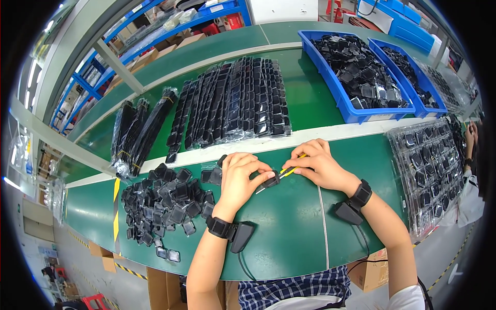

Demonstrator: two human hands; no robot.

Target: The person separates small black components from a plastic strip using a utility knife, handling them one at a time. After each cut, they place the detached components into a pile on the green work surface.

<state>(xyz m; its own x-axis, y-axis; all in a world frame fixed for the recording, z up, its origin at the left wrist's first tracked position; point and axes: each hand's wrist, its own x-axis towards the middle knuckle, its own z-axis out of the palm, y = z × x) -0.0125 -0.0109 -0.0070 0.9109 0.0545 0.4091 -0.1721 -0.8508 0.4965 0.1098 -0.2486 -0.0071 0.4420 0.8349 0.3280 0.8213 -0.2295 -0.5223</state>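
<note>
My left hand point(239, 178) pinches a small black square case point(272, 181) between thumb and fingers, above the green table point(279, 237). A pair of yellow tweezers point(293, 170) with dark tips is in my right hand point(321, 166), its tips at the edge of the case. A thin pale strip point(260, 190) shows just below the case. Left of my left hand lies a loose pile of similar black square pieces point(168, 201). A few more pieces point(211, 175) lie in clear film, partly behind that hand.
Film-wrapped rows of black squares point(232, 103) and tied bundles point(150, 132) lie beyond a white ledge point(320, 138). Two blue bins point(335, 85) of black parts stand at the far right. Clear trays point(429, 173) fill the right end. Cables hang from both wrist devices point(243, 236).
</note>
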